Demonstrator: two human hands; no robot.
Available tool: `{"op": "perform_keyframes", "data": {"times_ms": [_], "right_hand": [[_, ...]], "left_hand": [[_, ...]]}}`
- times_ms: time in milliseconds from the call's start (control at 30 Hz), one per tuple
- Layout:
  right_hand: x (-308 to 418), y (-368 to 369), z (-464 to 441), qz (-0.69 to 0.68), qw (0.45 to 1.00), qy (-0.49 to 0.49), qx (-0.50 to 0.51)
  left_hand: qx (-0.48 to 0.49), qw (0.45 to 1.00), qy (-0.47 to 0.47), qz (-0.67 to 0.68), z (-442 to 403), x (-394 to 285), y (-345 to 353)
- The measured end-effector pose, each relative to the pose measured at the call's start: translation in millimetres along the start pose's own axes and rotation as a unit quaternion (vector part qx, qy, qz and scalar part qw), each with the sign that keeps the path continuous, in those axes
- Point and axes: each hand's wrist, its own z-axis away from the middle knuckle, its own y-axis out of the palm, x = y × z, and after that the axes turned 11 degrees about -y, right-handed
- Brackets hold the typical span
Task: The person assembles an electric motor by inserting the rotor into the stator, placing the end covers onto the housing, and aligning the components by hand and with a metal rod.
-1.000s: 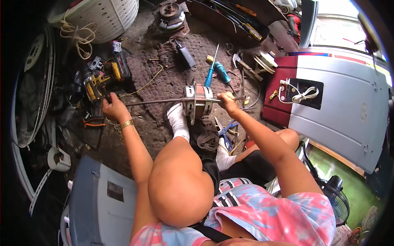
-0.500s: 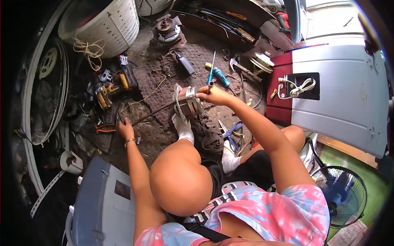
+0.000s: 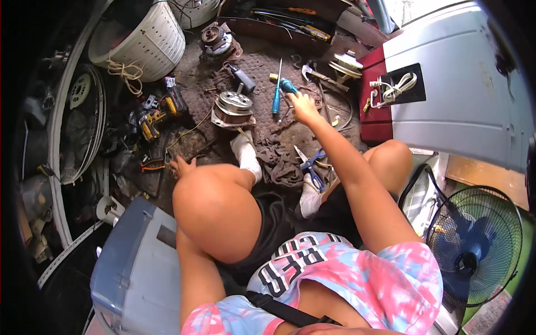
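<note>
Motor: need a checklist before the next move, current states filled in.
1. Motor upright, shaft up: ok.
2. Both hands off the motor: ok; right hand is out by the tools, left hand low beside the knee.
3. Motor base seated flat: cannot tell, underside hidden.
4. Long screwdriver within right-hand reach: ok, looks close enough.
5. Right-hand grip on a tool: cannot tell, fingertips overlap the clutter.
6. Scissors away from feet: not ok, they lie right by a sock.
</note>
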Motion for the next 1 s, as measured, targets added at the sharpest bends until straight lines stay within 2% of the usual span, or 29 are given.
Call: {"op": "perform_keyframes", "data": {"times_ms": [100,133,167,200,233,267,300,333,367,400,467,500,533,600,667,700,733,800,833,933,1000], "right_hand": [[16,-54,35,-0.064,0.991,-0.094,-0.076],[24,-85,56,-0.107,0.977,-0.133,-0.130],[37,-126,84,-0.144,0.962,-0.152,-0.176],[48,-161,118,-0.135,0.944,-0.169,-0.251],[56,-192,155,-0.163,0.933,-0.139,-0.289],[47,-203,192,-0.154,0.932,-0.104,-0.310],[72,-243,234,-0.158,0.938,-0.029,-0.309],[42,-225,268,-0.117,0.934,-0.014,-0.338],[47,-223,303,-0.192,0.905,0.056,-0.374],[39,-216,335,-0.179,0.911,0.084,-0.361],[25,-189,395,-0.176,0.912,0.141,-0.342],[25,-178,418,-0.186,0.908,0.168,-0.336],[31,-173,434,-0.216,0.901,0.170,-0.335],[47,-162,466,-0.279,0.883,0.181,-0.331],[50,-152,499,-0.314,0.868,0.175,-0.342],[49,-149,514,-0.332,0.860,0.173,-0.347],[48,-148,531,-0.355,0.850,0.174,-0.349],[48,-145,557,-0.400,0.826,0.176,-0.357],[55,-151,566,-0.419,0.795,0.236,-0.369],[64,-168,579,-0.435,0.763,0.246,-0.409],[56,-162,594,-0.418,0.783,0.255,-0.385]], "left_hand": [[-0.120,0.982,0.116,0.084,-44,22,12],[-0.094,0.948,0.223,0.208,-64,20,-9],[-0.089,0.951,0.221,0.199,-80,11,-41],[-0.166,0.932,0.277,0.165,-99,4,-71],[-0.104,0.910,0.276,0.290,-101,-12,-111],[-0.059,0.887,0.258,0.378,-63,-38,-167],[-0.058,0.864,0.288,0.410,-23,-61,-214],[-0.058,0.838,0.316,0.440,17,-81,-254],[-0.044,0.813,0.365,0.452,66,-99,-287],[-0.032,0.783,0.413,0.465,117,-115,-312],[-0.027,0.826,0.427,0.367,225,-134,-337],[-0.084,0.794,0.509,0.322,272,-142,-336],[-0.089,0.757,0.578,0.291,301,-147,-324],[0.033,0.731,0.628,0.265,355,-153,-270],[0.128,0.704,0.681,0.158,393,-156,-204],[0.153,0.668,0.706,0.182,409,-153,-172],[0.183,0.644,0.733,0.124,420,-148,-150],[0.197,0.606,0.762,0.111,434,-139,-126],[0.202,0.597,0.767,0.121,442,-136,-119],[0.193,0.573,0.784,0.143,458,-129,-114],[0.162,0.555,0.803,0.144,465,-126,-116]]}}
